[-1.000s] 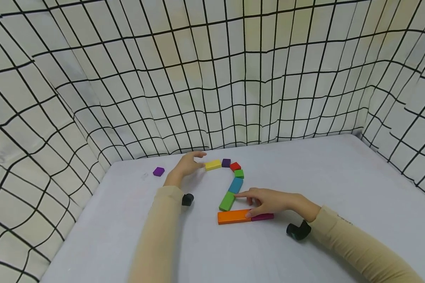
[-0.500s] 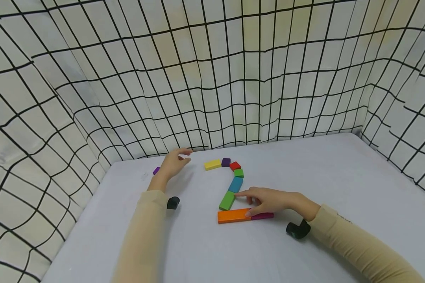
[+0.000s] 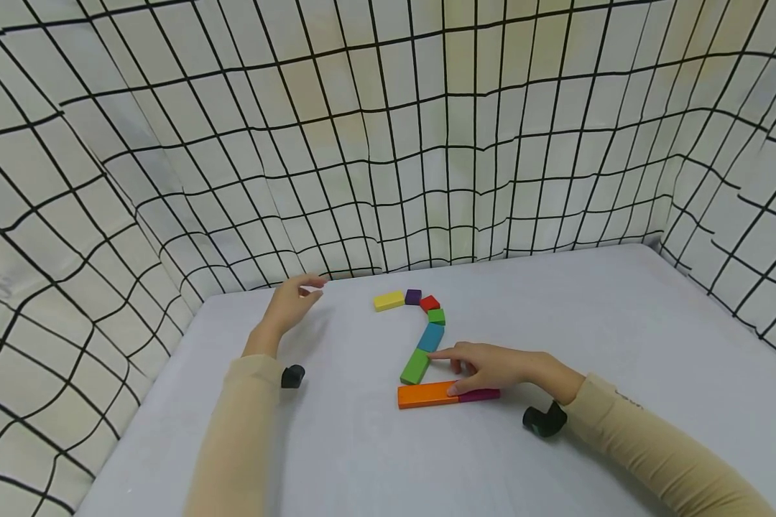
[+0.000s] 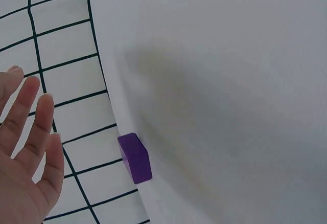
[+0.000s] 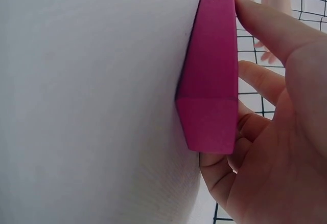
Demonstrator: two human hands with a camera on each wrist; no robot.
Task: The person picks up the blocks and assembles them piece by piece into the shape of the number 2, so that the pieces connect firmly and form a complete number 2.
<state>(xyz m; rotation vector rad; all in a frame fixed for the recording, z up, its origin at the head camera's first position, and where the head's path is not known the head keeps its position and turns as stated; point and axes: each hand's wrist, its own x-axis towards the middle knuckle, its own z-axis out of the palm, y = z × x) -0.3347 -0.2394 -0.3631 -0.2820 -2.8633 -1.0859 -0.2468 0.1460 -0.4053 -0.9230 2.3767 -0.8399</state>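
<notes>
My left hand (image 3: 289,305) hovers over the back left of the table, fingers loosely extended and holding nothing. A purple block (image 4: 135,157) lies near it in the left wrist view; in the head view that hand and arm hide it. My right hand (image 3: 491,365) rests its index fingertip at a long green block (image 3: 415,367) and its thumb where an orange block (image 3: 427,395) meets a magenta block (image 3: 481,395). From the green block a curve runs up through a blue block (image 3: 430,337), small green block (image 3: 436,317), red block (image 3: 430,303), dark purple block (image 3: 413,296) and yellow block (image 3: 389,301).
A white table (image 3: 362,459) bears all the blocks. Black grid netting (image 3: 394,143) over white cloth walls in its back and sides. A black wrist camera (image 3: 545,420) sits under the right cuff, another black camera (image 3: 292,376) by the left cuff.
My left hand has moved left, away from the yellow block, and now covers the purple block in the head view. The right hand and the row of blocks have stayed in place.
</notes>
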